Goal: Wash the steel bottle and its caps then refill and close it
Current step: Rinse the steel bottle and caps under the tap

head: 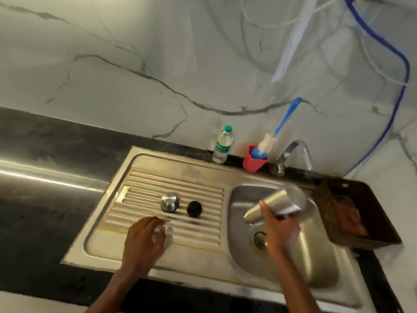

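No readable text anywhere. Plastic water bottle (223, 144) at the back of the counter (45, 141) has a green-and-white label with print on it, too small and blurred to make out. Nothing legible elsewhere in view; no brand, number or sign to read.
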